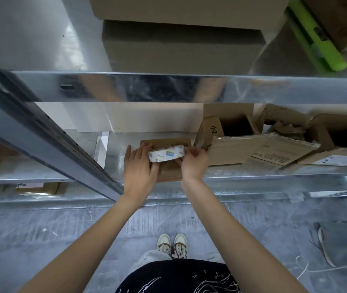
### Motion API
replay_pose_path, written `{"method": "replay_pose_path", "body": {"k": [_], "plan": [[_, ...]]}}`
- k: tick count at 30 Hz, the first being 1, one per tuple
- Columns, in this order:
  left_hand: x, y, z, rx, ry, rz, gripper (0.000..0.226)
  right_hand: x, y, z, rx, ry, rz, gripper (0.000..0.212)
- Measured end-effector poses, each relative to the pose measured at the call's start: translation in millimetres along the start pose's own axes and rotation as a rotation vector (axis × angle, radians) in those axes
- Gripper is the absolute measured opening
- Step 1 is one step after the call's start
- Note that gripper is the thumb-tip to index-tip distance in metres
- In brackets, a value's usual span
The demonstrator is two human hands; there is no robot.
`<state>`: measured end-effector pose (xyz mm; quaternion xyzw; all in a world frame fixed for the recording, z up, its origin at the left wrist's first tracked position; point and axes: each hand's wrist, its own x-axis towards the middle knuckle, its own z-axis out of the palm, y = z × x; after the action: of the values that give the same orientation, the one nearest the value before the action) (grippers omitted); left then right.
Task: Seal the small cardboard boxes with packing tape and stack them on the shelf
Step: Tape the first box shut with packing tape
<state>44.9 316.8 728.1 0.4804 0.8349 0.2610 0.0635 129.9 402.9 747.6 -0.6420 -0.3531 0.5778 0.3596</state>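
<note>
Both hands held a tape roll (166,153) over a small cardboard box (169,173) on the metal shelf (253,173), left hand (140,166) curled round the roll, right hand (193,161) pinching its end, open boxes (234,125) just beside.

A metal shelf (113,157) runs across the middle of the frame. On it lie a small cardboard box (169,172) at centre and open boxes (227,123) with flattened cardboard (242,151) to the right. The upper shelf (41,39) carries large boxes (181,45) and a green roll (314,37) at upper right.
</note>
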Motion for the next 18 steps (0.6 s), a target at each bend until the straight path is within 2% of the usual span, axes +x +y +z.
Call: {"method": "replay_pose_path", "body": {"k": [4, 8, 11, 15, 18], "plan": [[-4, 0, -1, -0.253, 0.035, -0.103, 0.056, 3, -1, -7, -0.172, -0.062, -0.086, 0.024], [-5, 1, -2, -0.387, 0.086, -0.144, 0.055, 4, -4, -19, -0.312, -0.057, -0.182, 0.007], [1, 4, -6, -0.439, 0.126, -0.201, 0.050, 15, -8, -34, -0.328, -0.028, -0.203, 0.008], [2, 10, -9, -0.443, 0.157, -0.234, 0.032, 29, -10, -39, -0.312, -0.065, -0.120, 0.008], [2, 11, -9, -0.445, 0.166, -0.247, 0.023, 29, -12, -36, -0.302, -0.063, -0.126, 0.010]]}}
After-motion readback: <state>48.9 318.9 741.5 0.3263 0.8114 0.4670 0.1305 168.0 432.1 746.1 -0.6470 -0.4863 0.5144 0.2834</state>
